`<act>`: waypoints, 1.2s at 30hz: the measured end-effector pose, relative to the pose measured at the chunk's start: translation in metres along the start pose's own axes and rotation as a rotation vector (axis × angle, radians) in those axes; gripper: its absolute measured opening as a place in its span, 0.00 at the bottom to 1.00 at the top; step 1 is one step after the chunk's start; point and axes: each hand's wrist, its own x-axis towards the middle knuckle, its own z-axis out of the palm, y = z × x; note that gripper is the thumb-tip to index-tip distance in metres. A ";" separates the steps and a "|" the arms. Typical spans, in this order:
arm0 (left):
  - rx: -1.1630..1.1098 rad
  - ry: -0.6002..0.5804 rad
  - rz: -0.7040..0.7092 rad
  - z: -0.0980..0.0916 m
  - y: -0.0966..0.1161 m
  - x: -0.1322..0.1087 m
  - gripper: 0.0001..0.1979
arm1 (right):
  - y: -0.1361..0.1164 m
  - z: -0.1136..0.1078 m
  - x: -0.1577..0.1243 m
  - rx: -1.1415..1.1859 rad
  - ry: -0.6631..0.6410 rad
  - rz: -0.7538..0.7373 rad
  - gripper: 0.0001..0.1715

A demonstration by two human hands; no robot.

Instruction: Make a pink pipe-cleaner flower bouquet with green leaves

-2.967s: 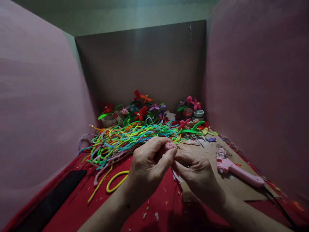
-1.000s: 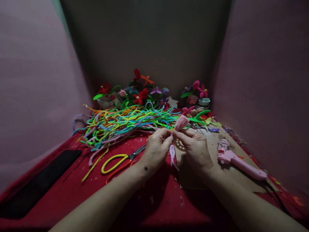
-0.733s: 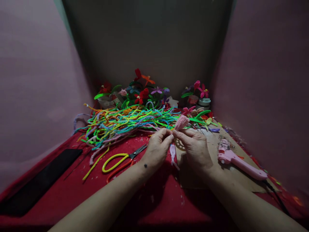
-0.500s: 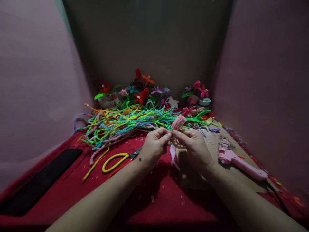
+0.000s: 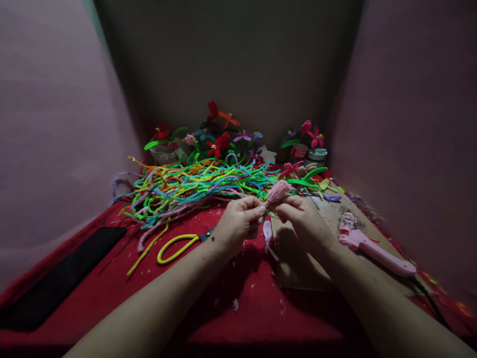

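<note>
A fuzzy pink flower bud (image 5: 278,192) made of pipe cleaner is between my hands, above the table's middle. My left hand (image 5: 244,219) pinches its thin base end with thumb and fingers. My right hand (image 5: 302,219) is closed at the bud's lower right side, its fingertips against it; the exact grip is partly hidden. Just below my hands lies a looped pale lilac pipe cleaner (image 5: 267,233). Yellow-handled scissors (image 5: 178,248) rest left of my left wrist, their blades partly covered by it.
A heap of coloured pipe cleaners (image 5: 197,189) spreads behind my hands, with several finished flowers (image 5: 219,144) at the back. A pink glue gun (image 5: 376,248) lies on cardboard (image 5: 303,271) at right. A dark flat slab (image 5: 63,278) lies at left; a lidded jar (image 5: 316,156) stands behind.
The bud has tilted a little to the right between my fingers. My right hand's fingers have shifted along its base. The orange-red strip by the scissors is no longer visible.
</note>
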 end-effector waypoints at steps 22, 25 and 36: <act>-0.300 -0.351 -0.248 -0.014 0.005 0.001 0.03 | 0.015 0.004 -0.004 0.478 -0.116 0.107 0.05; -0.199 -0.348 -0.208 -0.011 0.008 -0.001 0.04 | 0.016 0.004 -0.004 0.515 -0.067 0.101 0.02; 0.899 0.100 0.598 -0.008 -0.009 -0.006 0.08 | 0.012 0.013 -0.012 0.436 0.069 0.061 0.05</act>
